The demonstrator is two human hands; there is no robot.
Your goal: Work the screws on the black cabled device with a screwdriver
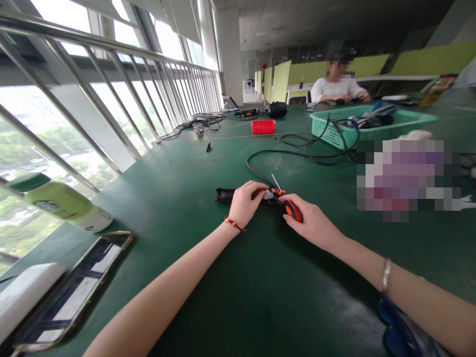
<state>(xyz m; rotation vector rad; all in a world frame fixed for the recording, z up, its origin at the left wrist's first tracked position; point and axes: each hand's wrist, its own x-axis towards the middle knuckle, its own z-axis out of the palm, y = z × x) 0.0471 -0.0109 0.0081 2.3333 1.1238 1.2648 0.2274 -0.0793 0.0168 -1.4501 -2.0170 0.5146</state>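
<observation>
A black corded device [225, 195] with a tubular end lies on the green table, its middle section showing small grey and orange parts. My left hand [245, 201] is closed over that middle section, fingertips at the grey part. In my right hand [310, 220] is a screwdriver [293, 210] with an orange and black handle, its front end pointing at the device. A thin pale rod [275, 181] sticks up beside my fingertips; I cannot tell what it belongs to. Tiny dark bits [267, 220] lie just in front of the device. The screwdriver's tip is hidden.
The cable [256, 154] runs back toward a green basket [334, 134] of tools. A red tray [263, 127], a small black piece [208, 147] and tangled wires [201, 124] lie beyond. A phone [78, 292] and a bottle [63, 201] stand at left. A person [336, 89] sits across.
</observation>
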